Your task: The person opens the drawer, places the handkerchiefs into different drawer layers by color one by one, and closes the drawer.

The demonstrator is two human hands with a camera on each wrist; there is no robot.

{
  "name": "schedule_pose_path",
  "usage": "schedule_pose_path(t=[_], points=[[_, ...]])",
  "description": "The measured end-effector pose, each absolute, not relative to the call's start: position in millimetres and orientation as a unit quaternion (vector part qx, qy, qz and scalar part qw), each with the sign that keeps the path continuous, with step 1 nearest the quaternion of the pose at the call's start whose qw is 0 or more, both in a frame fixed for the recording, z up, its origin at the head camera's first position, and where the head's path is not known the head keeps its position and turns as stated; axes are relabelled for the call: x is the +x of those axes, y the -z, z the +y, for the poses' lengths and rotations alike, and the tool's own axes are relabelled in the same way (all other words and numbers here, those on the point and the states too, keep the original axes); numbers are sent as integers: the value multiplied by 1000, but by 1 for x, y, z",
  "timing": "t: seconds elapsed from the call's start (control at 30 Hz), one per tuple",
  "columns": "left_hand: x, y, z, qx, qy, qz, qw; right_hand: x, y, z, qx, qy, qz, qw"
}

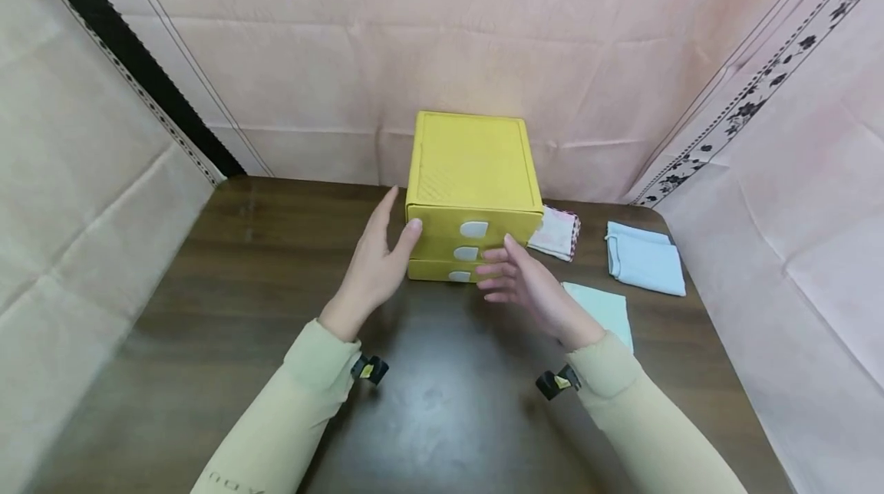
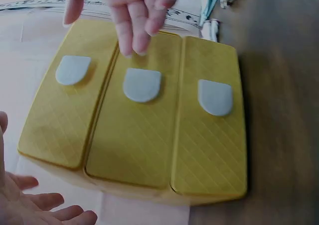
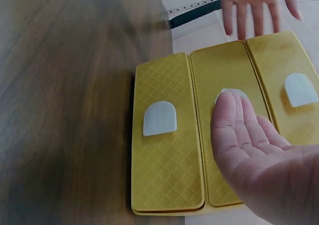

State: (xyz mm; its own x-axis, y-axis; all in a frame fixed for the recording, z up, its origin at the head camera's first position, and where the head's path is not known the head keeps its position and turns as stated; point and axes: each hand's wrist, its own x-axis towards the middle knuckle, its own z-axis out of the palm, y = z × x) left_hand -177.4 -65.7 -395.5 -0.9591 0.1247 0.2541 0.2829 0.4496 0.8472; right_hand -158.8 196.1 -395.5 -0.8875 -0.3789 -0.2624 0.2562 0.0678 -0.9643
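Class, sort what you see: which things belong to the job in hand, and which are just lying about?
Job in hand, judging by where the hands are:
yellow box
its white tabs
left hand, at the box's left
right hand, at its front

Apparently just lying about:
light-blue folded cloth
pale green cloth
white cloth with patterned edge

On the brown wooden table [image 1: 442, 433], a yellow plastic three-drawer box [image 1: 473, 160] stands in front of my left hand [image 1: 373, 264] and right hand [image 1: 537, 293]. Right of it lie a white folded cloth [image 1: 555, 234], a mint-green cloth [image 1: 606, 313] nearer me and, farthest right, a blue folded cloth [image 1: 645, 258].
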Motion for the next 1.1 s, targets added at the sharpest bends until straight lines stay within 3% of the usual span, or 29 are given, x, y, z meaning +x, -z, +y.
schedule_pose_path(t=[0.2, 0.53, 0.8, 1.1], points=[[-198, 382, -57, -133, 519, -839, 96, -170, 391, 186, -37, 689, 684, 238], [-229, 381, -47, -115, 594, -794, 66, -176, 385, 177, -36, 694, 684, 222], [-234, 389, -32, -154, 631, -751, 115, -176, 373, 170, -14, 716, 670, 198], [-225, 375, -32, -143, 640, -752, 60, -179, 376, 168, -1, 698, 695, 172]])
